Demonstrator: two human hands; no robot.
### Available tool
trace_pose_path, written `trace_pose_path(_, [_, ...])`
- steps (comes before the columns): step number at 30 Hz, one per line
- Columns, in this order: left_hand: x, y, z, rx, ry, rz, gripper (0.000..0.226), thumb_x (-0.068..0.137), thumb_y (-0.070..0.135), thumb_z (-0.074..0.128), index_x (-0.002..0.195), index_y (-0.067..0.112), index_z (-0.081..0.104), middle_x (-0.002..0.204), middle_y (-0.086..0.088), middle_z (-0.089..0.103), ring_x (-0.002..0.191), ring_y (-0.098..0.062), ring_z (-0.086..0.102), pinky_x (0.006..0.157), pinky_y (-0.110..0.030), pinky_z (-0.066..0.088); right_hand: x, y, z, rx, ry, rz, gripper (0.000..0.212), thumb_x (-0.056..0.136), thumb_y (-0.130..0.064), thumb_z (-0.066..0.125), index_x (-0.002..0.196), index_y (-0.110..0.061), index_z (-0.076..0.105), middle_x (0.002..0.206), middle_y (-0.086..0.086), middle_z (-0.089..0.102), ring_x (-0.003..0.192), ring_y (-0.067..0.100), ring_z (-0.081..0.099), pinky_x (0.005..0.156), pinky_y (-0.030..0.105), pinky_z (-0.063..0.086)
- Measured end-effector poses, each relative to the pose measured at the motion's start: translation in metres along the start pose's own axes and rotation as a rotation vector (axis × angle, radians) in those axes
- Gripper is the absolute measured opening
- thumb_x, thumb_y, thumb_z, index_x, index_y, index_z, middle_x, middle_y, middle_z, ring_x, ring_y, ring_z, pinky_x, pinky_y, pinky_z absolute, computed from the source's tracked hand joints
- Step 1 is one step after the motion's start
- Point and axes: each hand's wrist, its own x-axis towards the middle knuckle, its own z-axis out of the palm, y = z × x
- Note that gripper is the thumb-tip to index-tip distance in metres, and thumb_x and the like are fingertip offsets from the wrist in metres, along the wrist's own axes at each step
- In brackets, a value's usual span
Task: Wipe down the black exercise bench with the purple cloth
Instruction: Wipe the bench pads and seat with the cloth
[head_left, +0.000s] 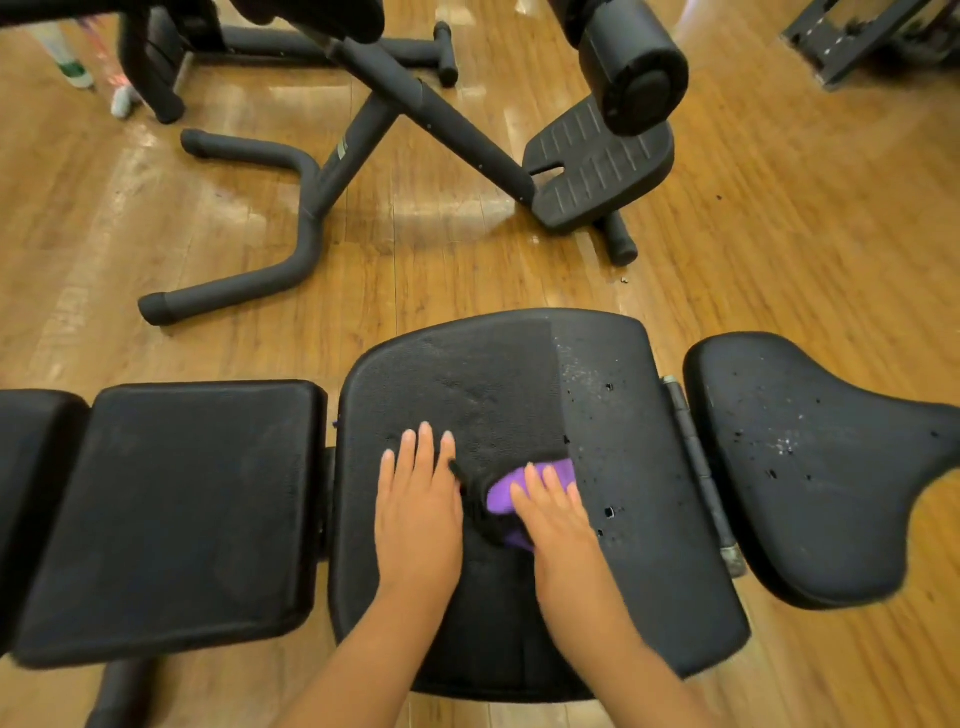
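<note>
Here, my right hand (558, 512) presses the purple cloth (511, 496) flat, fingers straight, onto the bench (493, 384) middle pad, my left hand (418, 501) open beside it, the speckled unwiped strip lying immediately right of the cloth.

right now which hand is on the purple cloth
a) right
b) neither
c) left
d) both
a: the right hand lies with straight fingers on the purple cloth on the bench's middle pad, while the left hand rests flat on bare pad beside it.
</note>
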Motion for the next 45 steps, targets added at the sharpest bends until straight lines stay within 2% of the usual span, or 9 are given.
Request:
trace_pose_path(3, [-0.011,0.008,0.005,-0.030,0.031,0.030,0.043,0.090,0.018,0.040,0.127,0.004,0.055,0.133,-0.018,0.054,0.126,-0.033,0.048,0.109,-0.043,0.026,-0.059,0.005,0.007,-0.083,-0.048,-0.069,0.075,0.056,-0.005,0.053,0.129,-0.014,0.039,0.156,0.009,0.008,0.143,0.014,-0.002,0.113,0.028,0.002])
trace_pose_path(6, [-0.023,0.017,0.005,-0.042,0.004,0.079,0.047,0.090,0.022,0.031,0.125,0.005,0.057,0.131,-0.017,0.056,0.123,-0.032,0.051,0.106,-0.041,0.026,-0.084,0.008,0.005,-0.160,-0.085,-0.098,0.079,0.056,-0.016,0.042,0.134,-0.022,0.031,0.156,-0.001,-0.013,0.142,0.015,-0.009,0.112,0.028,0.001])
trace_pose_path(9, [-0.026,0.018,0.003,-0.051,0.010,0.097,0.049,0.089,0.022,0.030,0.127,0.005,0.056,0.132,-0.017,0.055,0.125,-0.032,0.049,0.105,-0.042,0.024,-0.076,0.007,-0.002,-0.151,-0.068,-0.067,0.075,0.049,-0.017,0.070,0.119,-0.014,0.044,0.157,0.000,-0.004,0.143,0.013,-0.006,0.111,0.029,0.003])
trace_pose_path(13, [-0.025,0.018,0.002,-0.030,-0.014,0.086,0.048,0.089,0.022,0.029,0.127,0.007,0.056,0.134,-0.014,0.054,0.128,-0.031,0.046,0.107,-0.043,0.024,-0.030,0.005,-0.007,-0.065,0.028,0.113,0.053,0.080,-0.005,0.032,0.130,-0.011,0.048,0.144,0.004,0.038,0.134,0.024,0.035,0.114,0.030,0.010])
trace_pose_path(18, [-0.026,0.020,0.001,0.019,-0.052,0.041,0.051,0.090,0.027,0.026,0.131,0.013,0.052,0.135,-0.010,0.054,0.129,-0.028,0.045,0.107,-0.049,0.024,0.070,0.021,-0.019,-0.059,0.064,0.133,0.054,0.089,0.010,0.039,0.140,-0.008,0.038,0.152,0.012,0.025,0.142,0.026,0.014,0.113,0.029,-0.002])
trace_pose_path(28, [-0.024,0.016,0.005,0.007,-0.015,0.096,0.049,0.089,0.024,0.031,0.133,0.014,0.050,0.137,-0.012,0.052,0.130,-0.031,0.044,0.107,-0.051,0.024,0.204,0.042,-0.038,-0.203,-0.031,0.136,0.066,0.085,0.016,0.033,0.143,-0.014,0.030,0.155,0.011,0.016,0.143,0.027,0.003,0.115,0.039,-0.002])
trace_pose_path(35, [-0.023,0.015,0.003,0.008,-0.031,0.081,0.049,0.091,0.025,0.028,0.135,0.015,0.048,0.139,-0.011,0.050,0.132,-0.031,0.041,0.107,-0.054,0.030,0.126,0.035,-0.042,-0.151,-0.077,0.041,0.076,0.080,0.021,0.037,0.146,-0.014,0.023,0.156,0.009,0.009,0.144,0.024,-0.001,0.114,0.035,-0.007])
trace_pose_path(42, [-0.026,0.015,0.006,-0.001,0.004,0.097,0.046,0.090,0.016,0.050,0.135,0.013,0.048,0.141,-0.013,0.047,0.134,-0.031,0.038,0.109,-0.053,0.028,-0.038,0.022,-0.019,-0.105,-0.090,0.035,0.079,0.061,0.016,0.058,0.132,-0.015,0.045,0.143,0.013,0.042,0.138,0.027,0.024,0.116,0.042,0.003])
trace_pose_path(45, [-0.027,0.015,0.005,0.032,-0.031,0.091,0.053,0.085,0.017,0.059,0.137,0.013,0.046,0.141,-0.013,0.047,0.134,-0.031,0.038,0.109,-0.053,0.030,-0.104,0.018,-0.012,-0.132,-0.095,-0.068,0.058,0.074,-0.007,0.058,0.128,-0.019,0.041,0.150,0.006,0.026,0.143,0.019,0.001,0.109,0.037,0.006])
